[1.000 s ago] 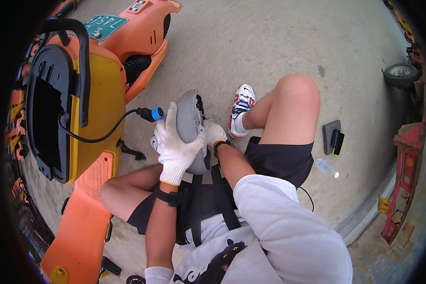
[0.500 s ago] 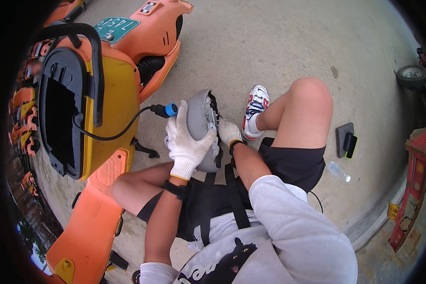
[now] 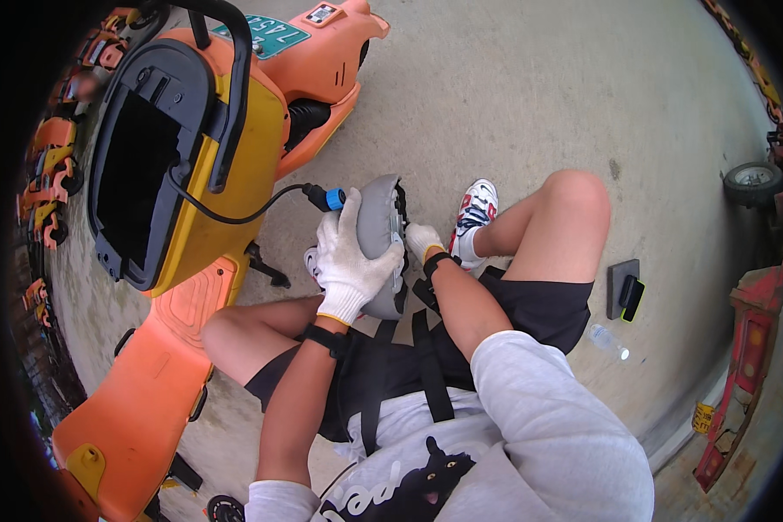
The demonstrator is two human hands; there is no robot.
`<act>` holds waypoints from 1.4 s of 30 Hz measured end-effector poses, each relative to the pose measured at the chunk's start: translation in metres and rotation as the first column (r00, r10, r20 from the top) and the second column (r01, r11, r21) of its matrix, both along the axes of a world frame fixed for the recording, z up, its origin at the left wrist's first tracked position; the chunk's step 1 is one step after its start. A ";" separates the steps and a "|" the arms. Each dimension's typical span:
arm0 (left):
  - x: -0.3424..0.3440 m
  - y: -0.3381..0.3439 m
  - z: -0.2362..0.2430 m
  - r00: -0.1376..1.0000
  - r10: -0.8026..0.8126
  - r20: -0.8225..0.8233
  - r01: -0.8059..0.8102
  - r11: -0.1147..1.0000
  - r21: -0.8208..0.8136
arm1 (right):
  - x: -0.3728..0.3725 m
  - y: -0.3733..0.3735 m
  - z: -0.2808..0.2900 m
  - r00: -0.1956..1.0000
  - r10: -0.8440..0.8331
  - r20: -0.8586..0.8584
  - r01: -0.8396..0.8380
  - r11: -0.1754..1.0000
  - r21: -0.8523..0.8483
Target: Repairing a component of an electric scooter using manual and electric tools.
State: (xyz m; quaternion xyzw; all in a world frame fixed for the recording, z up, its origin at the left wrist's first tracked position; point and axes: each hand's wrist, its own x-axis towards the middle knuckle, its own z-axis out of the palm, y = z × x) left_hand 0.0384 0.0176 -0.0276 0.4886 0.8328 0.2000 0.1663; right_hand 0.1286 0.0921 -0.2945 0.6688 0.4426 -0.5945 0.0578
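Note:
A grey padded scooter seat (image 3: 378,209) stands on its side between my knees, its dark underside and metal bracket turned to the right. Wrapped round the padded side from the left is my gloved left hand (image 3: 348,265), thumb over the edge by the bracket. Close against the underside is my gloved right hand (image 3: 424,240); its fingers are curled in, and whatever they pinch is too small to make out. A blue-ringed cable plug (image 3: 329,199) hangs just beyond my left fingertips. Its black cable (image 3: 235,219) runs into the scooter's open compartment (image 3: 139,170).
An orange and yellow scooter (image 3: 261,187) lies along my left, its black rail (image 3: 235,96) arching over the compartment. On the concrete at right are a dark grey block (image 3: 617,283), a black-and-yellow device (image 3: 632,298) and a clear bottle (image 3: 609,342). Red metal framework (image 3: 744,348) edges the far right.
The view has shifted, so the scooter appears farther right and the seat slightly lower. My left hand keeps its hold on the seat, and my right hand stays at its underside.

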 end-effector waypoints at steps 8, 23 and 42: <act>-0.007 -0.019 0.002 0.998 0.043 -0.038 -0.043 0.999 0.003 | -0.007 0.005 0.034 0.994 -0.021 -0.105 -0.013 0.949 -0.316; 0.004 -0.005 0.003 0.999 0.013 -0.030 -0.012 0.999 0.047 | 0.007 0.052 -0.005 0.943 0.194 -0.270 -0.301 0.846 -0.441; 0.021 0.017 -0.002 0.998 -0.053 -0.032 0.056 0.995 0.082 | 0.028 -0.021 0.017 0.858 0.438 0.269 -0.471 0.880 0.069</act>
